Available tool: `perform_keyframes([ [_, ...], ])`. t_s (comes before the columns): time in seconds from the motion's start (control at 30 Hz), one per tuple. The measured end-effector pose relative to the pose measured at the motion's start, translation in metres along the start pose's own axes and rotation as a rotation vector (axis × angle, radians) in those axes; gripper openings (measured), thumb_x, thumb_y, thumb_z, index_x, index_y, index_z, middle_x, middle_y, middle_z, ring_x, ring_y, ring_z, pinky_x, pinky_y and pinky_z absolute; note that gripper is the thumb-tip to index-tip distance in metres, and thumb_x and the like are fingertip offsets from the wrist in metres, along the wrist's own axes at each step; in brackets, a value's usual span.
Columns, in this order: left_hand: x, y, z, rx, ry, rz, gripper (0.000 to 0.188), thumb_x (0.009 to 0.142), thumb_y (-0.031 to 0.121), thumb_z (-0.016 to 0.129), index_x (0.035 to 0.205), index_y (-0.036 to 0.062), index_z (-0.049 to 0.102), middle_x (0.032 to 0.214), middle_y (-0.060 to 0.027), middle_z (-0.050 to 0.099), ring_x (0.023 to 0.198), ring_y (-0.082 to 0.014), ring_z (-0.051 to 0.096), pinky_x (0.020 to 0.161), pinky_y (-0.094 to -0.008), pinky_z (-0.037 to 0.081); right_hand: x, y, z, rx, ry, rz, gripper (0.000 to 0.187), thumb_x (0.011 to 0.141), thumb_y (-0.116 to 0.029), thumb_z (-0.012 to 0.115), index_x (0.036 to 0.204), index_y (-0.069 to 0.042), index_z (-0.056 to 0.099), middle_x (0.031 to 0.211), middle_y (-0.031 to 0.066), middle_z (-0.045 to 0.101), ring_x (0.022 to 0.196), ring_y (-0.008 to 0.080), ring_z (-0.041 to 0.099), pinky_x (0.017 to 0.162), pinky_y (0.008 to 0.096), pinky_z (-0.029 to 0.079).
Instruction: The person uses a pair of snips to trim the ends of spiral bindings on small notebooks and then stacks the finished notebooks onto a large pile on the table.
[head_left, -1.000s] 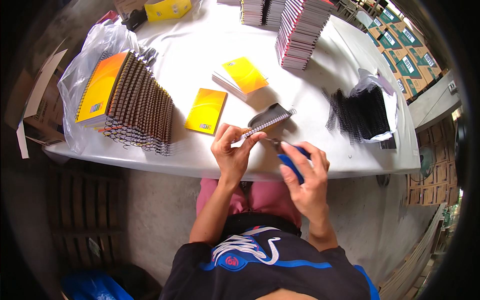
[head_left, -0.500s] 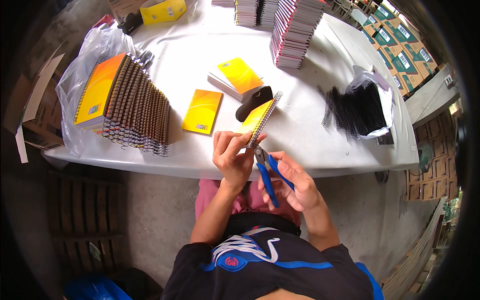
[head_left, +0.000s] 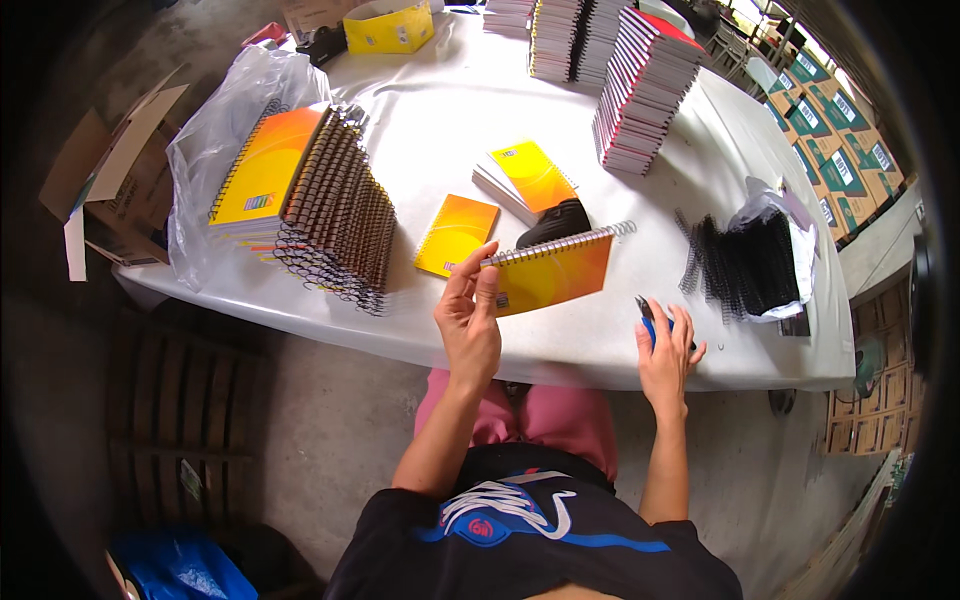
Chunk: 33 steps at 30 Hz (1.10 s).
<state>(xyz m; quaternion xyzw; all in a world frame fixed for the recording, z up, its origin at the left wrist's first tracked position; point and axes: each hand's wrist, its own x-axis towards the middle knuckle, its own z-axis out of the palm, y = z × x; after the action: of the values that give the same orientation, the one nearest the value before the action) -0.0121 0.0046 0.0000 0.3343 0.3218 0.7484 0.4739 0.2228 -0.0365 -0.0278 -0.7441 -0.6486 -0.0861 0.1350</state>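
My left hand (head_left: 470, 318) pinches a spiral-bound notebook (head_left: 555, 275) by the left end of its coil, thumb in front and fingers behind. The notebook has a yellow and orange cover and is held tilted above the table, with its wire coil along the top and spare coil sticking out on the right. My right hand (head_left: 664, 360) is lower, at the table's front right, with its fingers loosely around blue-handled cutting pliers (head_left: 649, 322). Their dark jaws point away from me; the hand hides most of the handles. Behind the held notebook lies a black object (head_left: 558, 222).
A tall stack of coil-bound notebooks (head_left: 265, 185) stands left beside a clear plastic bag (head_left: 200, 150). One notebook (head_left: 457, 234) and a small pile (head_left: 522, 172) lie mid-table. Black coils (head_left: 745, 255) lie right. Notebook stacks (head_left: 645, 95) and a yellow box (head_left: 388, 28) stand at the back.
The pliers have left the coil and moved right, down to the table with my right hand. My left hand has turned the notebook from nearly upright to lying crosswise. The view has shifted.
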Motion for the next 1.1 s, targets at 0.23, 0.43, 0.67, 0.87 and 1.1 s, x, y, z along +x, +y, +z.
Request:
perform_keyframes([
  [0.23, -0.008, 0.042, -0.001, -0.053, -0.05, 0.102, 0.029, 0.092, 0.007, 0.051, 0.119, -0.0026, 0.052, 0.106, -0.0055, 0.058, 0.086, -0.0055, 0.052, 0.076, -0.0189, 0.042, 0.033, -0.087, -0.02, 1.827, -0.278, -0.154, 0.046, 0.084, -0.013, 0.066, 0.122, 0.001, 0.045, 0.106, 0.0077, 0.059, 0.098, 0.0151, 0.057, 0.086, 0.0293, 0.046],
  [0.43, 0.008, 0.106, -0.026, 0.647, 0.145, 0.864, 0.043, 0.092, 0.017, 0.052, 0.129, -0.0026, 0.042, 0.119, -0.0136, 0.053, 0.106, -0.0188, 0.05, 0.086, -0.031, 0.041, 0.097, -0.153, -0.071, 2.176, -0.193, -0.226, 0.046, 0.082, 0.001, 0.061, 0.124, 0.001, 0.044, 0.102, 0.0114, 0.062, 0.093, 0.0192, 0.063, 0.072, 0.0315, 0.057],
  [0.67, 0.061, 0.163, -0.073, 0.687, 0.474, 0.817, 0.051, 0.094, 0.029, 0.05, 0.134, 0.001, 0.037, 0.134, -0.0143, 0.04, 0.118, -0.0218, 0.043, 0.097, -0.0347, 0.033, 0.181, -0.279, -0.132, 2.203, -0.531, -0.367, 0.035, 0.088, -0.008, 0.057, 0.122, -0.005, 0.05, 0.109, 0.0068, 0.059, 0.095, 0.0159, 0.058, 0.089, 0.031, 0.047],
  [0.87, 0.087, 0.149, -0.086, 0.523, 0.334, 0.598, 0.055, 0.096, 0.043, 0.039, 0.137, 0.0065, 0.036, 0.132, -0.0119, 0.043, 0.123, -0.0207, 0.038, 0.105, -0.0358, 0.024, 0.234, -0.312, -0.161, 2.076, -0.181, -0.679, 0.025, 0.087, -0.009, 0.044, 0.11, -0.013, 0.055, 0.082, 0.006, 0.059, 0.075, 0.0149, 0.058, 0.067, 0.028, 0.047],
  [1.1, 0.092, 0.15, -0.099, 0.487, 0.251, 0.548, 0.063, 0.096, 0.051, 0.03, 0.141, 0.0077, 0.027, 0.135, -0.0142, 0.039, 0.124, -0.023, 0.038, 0.104, -0.0357, 0.025, 0.185, -0.379, -0.16, 0.843, -0.154, -1.578, 0.04, 0.074, -0.01, 0.052, 0.113, -0.01, 0.058, 0.085, 0.0074, 0.063, 0.081, 0.0185, 0.059, 0.075, 0.031, 0.045],
])
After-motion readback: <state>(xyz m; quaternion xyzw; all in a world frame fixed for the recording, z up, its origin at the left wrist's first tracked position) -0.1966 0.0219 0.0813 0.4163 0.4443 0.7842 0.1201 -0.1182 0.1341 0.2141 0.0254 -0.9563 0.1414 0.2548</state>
